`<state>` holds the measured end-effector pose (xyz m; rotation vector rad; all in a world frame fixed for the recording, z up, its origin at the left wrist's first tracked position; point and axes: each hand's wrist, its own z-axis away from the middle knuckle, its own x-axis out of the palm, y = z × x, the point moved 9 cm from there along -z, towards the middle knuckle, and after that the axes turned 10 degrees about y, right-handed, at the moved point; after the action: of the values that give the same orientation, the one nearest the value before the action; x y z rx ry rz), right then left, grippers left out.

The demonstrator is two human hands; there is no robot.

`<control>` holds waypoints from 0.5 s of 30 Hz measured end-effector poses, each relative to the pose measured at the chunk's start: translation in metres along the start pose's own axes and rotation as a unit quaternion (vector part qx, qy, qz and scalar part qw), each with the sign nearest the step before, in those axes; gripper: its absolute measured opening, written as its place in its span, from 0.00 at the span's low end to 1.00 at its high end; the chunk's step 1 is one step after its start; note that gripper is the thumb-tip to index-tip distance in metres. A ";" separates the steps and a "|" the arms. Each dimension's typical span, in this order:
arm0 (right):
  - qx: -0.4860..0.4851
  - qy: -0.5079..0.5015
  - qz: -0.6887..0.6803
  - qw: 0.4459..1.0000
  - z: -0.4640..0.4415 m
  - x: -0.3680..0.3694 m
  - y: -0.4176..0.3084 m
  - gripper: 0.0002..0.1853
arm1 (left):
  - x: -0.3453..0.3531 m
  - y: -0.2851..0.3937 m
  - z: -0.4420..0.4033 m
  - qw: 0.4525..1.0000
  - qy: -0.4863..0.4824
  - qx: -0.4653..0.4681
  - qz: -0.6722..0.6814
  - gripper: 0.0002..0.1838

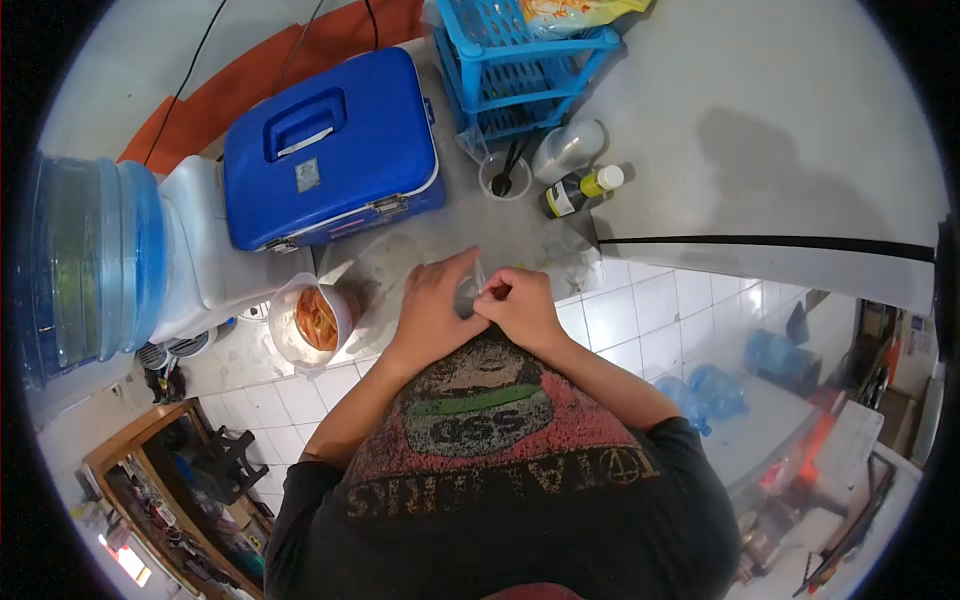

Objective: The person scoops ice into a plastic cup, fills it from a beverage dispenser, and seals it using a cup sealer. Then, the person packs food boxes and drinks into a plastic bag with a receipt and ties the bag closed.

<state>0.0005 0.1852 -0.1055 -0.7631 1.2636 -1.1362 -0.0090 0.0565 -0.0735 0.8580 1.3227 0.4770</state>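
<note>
My left hand (432, 308) is over the edge of the grey counter, fingers stretched out and thumb apart from them. Beside its thumb, my right hand (522, 308) pinches a piece of clear thin plastic (478, 276), which looks like a small bag. The plastic sits between both hands and is partly hidden by the fingers. To the left of my left hand stands a white tub (283, 335) with orange-red food (317, 320) inside.
A blue cooler box (335, 150) stands behind the tub, near a water dispenser (195, 245) with its bottle (100, 270). Farther back are a clear cup (490, 180) with dark-handled utensils, a dark bottle (570, 196), a whitish container (570, 150) and a blue rack (490, 90).
</note>
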 end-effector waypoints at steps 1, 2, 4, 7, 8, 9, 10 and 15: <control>-0.012 0.004 0.004 1.000 -0.002 0.000 0.000 0.09 | -0.001 0.008 -0.002 0.997 0.021 0.053 -0.049 0.34; -0.022 0.007 0.008 1.000 -0.002 0.001 0.000 0.09 | 0.000 0.017 -0.001 0.989 0.040 0.105 -0.097 0.33; -0.025 0.016 0.027 0.999 -0.004 0.002 -0.004 0.09 | 0.001 0.024 -0.006 0.985 0.059 0.109 -0.120 0.30; -0.036 0.032 0.058 0.997 -0.010 0.006 0.001 0.09 | 0.011 0.016 -0.011 0.979 0.087 0.112 -0.150 0.24; -0.044 0.039 0.070 0.996 -0.011 0.009 0.007 0.08 | 0.014 0.011 -0.011 0.977 0.097 0.110 -0.156 0.22; -0.038 0.036 0.070 0.996 -0.012 0.014 0.016 0.08 | 0.017 0.009 -0.011 0.978 0.093 0.106 -0.155 0.22; -0.035 0.040 0.073 0.996 -0.013 0.017 0.024 0.08 | 0.021 0.004 -0.012 0.979 0.085 0.089 -0.163 0.21; -0.008 -0.019 0.117 0.993 -0.014 0.039 0.059 0.10 | 0.045 -0.027 0.000 0.984 0.035 0.009 -0.172 0.19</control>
<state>-0.0028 0.1680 -0.1753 -0.6275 1.2944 -0.9176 -0.0038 0.0731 -0.1228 0.6146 1.5072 0.2256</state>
